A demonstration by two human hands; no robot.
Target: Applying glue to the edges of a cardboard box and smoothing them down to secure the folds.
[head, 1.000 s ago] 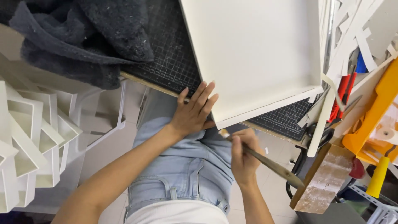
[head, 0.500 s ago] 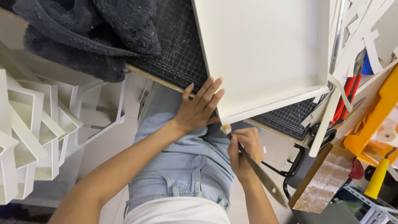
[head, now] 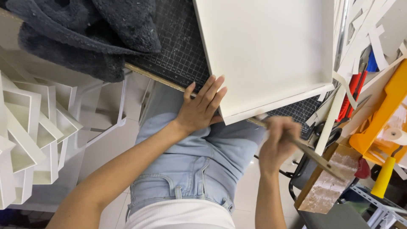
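Observation:
A large white shallow tray-like board (head: 271, 51) lies on a black gridded cutting mat (head: 178, 46) at the table's near edge. My left hand (head: 201, 108) rests flat with fingers spread against the board's near left corner and the mat. My right hand (head: 277, 142) is closed around a long thin brush-like tool (head: 316, 157), its tip at the board's near raised edge; the hand is blurred. My legs in light blue jeans (head: 199, 157) are below the table edge.
A dark fleece cloth (head: 89, 34) lies on the table at the left. White folded frames (head: 29, 127) are stacked at the far left. At right are white offcut strips (head: 373, 29), an orange tool (head: 381, 123), red-handled tools (head: 354, 91) and a wooden block (head: 328, 186).
My right hand has slid rightward along the board's near edge with the tool, and is now blurred. My left hand stays pressed at the corner. The view has shifted slightly.

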